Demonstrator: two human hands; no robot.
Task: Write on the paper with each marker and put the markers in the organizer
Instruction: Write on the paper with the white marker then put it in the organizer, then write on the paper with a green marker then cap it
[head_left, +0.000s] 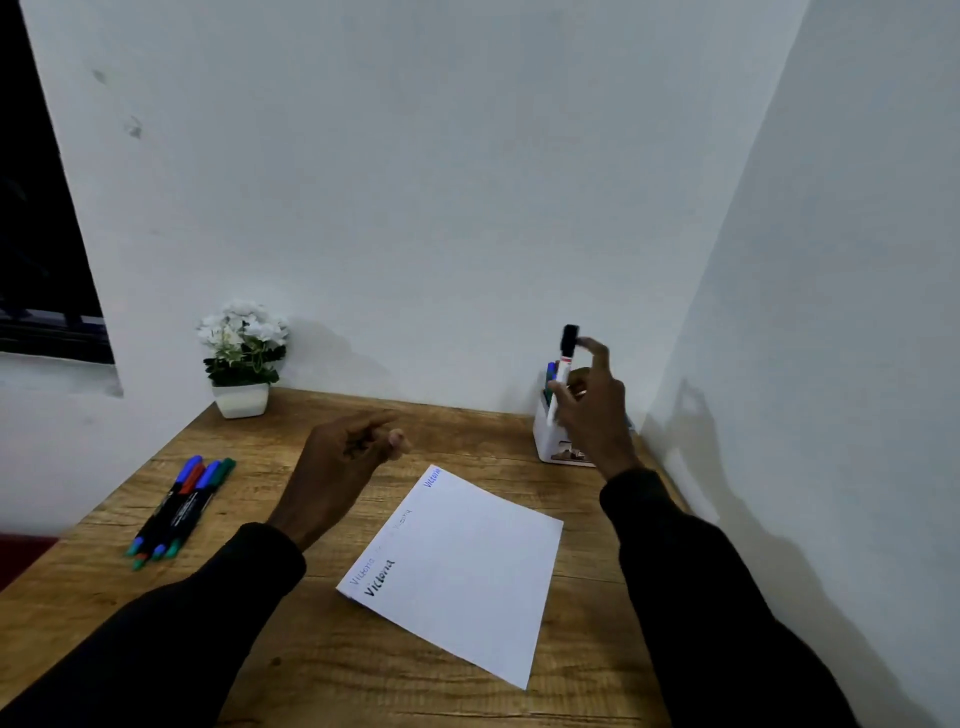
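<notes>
A white sheet of paper (467, 566) lies tilted on the wooden desk, with words written along its left edge in black, blue and fainter ink. My right hand (592, 410) holds a white marker with a black cap (566, 358) upright over the white organizer (550, 441) at the back right, which has other markers standing in it. My left hand (343, 467) hovers above the desk left of the paper, fingers loosely curled, holding nothing. Several markers (182, 504) with blue, red and green caps lie side by side at the left.
A small white pot of white flowers (241, 358) stands at the back left against the wall. White walls close in the desk (322, 660) at the back and on the right. A dark window is at the far left.
</notes>
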